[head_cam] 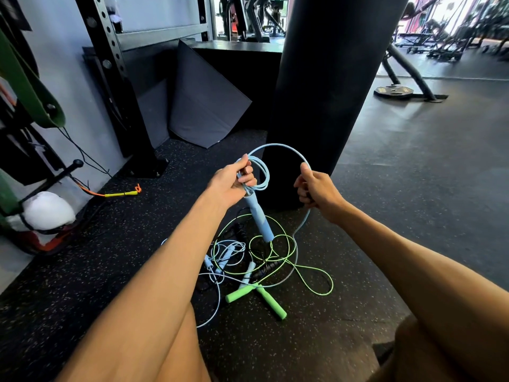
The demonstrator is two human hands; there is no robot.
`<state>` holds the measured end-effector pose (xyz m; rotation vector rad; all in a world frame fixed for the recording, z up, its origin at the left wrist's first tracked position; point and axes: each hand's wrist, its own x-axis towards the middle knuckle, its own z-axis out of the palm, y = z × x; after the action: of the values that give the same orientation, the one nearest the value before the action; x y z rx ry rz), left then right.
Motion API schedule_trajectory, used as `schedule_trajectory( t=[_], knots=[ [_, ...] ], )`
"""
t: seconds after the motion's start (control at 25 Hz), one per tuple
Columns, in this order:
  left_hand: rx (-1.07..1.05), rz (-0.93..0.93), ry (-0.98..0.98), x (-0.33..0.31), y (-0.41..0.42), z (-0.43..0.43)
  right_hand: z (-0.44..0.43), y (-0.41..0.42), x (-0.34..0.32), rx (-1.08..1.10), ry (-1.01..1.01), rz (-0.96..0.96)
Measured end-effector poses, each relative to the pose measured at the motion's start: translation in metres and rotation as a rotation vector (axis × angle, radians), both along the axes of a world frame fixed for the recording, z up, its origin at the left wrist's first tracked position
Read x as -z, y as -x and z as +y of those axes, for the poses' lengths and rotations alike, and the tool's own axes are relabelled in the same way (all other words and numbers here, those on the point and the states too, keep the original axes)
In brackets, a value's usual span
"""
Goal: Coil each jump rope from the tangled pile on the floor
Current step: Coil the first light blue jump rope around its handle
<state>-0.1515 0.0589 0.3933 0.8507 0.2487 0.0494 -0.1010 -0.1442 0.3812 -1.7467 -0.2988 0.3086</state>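
Blue rope mid-coil, the rest not started.
Left hand (237, 180) gripped a few small loops of the blue rope (266, 172), its handle (259, 216) hanging below; right hand (316, 191) pinched the next loop. The tail ran down to the pile (248, 260) on the floor (385, 244), where the green rope (316, 274), black rope (265, 268) and pale rope (228, 252) lay tangled.

Dim foreground, daylight glare behind, wide-angle edge distortion
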Motion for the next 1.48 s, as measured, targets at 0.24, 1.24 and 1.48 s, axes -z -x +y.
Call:
schedule_trajectory(
  t=[0.24, 1.24, 1.48],
  knots=[
    [0.463, -0.068, -0.154, -0.011, 0.018, -0.013, -0.007, -0.013, 0.008, 0.149, -0.002, 0.137],
    [0.238, 0.026, -0.439, -0.008, 0.014, -0.004, 0.001, -0.008, 0.014, 0.103, 0.198, -0.204],
    [0.066, -0.065, -0.414, -0.006, 0.010, -0.003, -0.009, -0.013, 0.014, -0.243, 0.777, -0.241]
  ],
)
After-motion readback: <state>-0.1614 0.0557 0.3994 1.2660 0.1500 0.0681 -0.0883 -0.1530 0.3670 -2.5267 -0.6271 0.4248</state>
